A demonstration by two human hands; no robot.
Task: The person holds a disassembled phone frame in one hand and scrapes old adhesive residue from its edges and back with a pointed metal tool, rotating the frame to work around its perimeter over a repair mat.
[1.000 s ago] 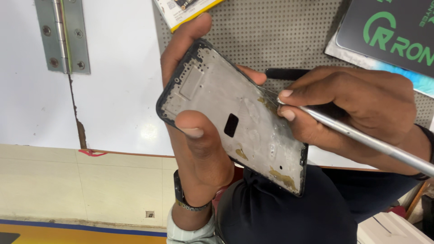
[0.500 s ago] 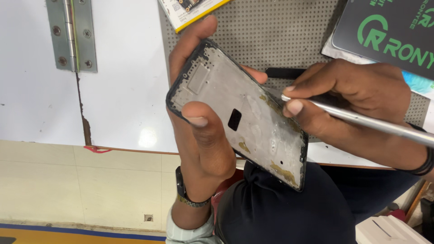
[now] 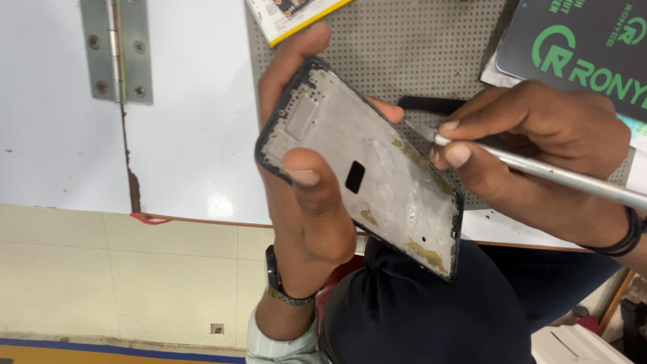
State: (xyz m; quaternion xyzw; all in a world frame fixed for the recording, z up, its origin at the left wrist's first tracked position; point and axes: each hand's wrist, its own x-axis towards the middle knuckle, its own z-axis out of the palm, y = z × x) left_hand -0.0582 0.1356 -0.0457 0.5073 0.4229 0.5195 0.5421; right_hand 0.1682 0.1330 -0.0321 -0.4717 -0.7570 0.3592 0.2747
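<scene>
Since the earlier frame the tool tip has slid closer along the frame's upper long edge, and the frame sits slightly more upright in view; grip looks unchanged.

Left to right: metal hinge point(image 3: 116, 50) screwed to the white tabletop point(image 3: 189, 135) near its far left, with a crack running down from it to the table's front edge. Left hand point(image 3: 306, 202) holds the phone mid-frame point(image 3: 364, 172) up in the air above the table's front edge, inner side facing the camera: thumb pressed on the plate, fingers wrapped behind the top end, probably to brace it against the tool's push. Yellowish glue residue shows along its right and lower edges.

Right hand point(image 3: 532, 145) has its fingers closed in a pen-style pinch on a thin metal rod tool point(image 3: 539, 172), tip touching the frame's upper long edge, which suits fine scraping. Behind sit a grey perforated mat point(image 3: 431, 54), a yellow-edged box point(image 3: 290, 17) at the far edge, and a dark green-printed pad point(image 3: 579, 40) in the far right corner.
</scene>
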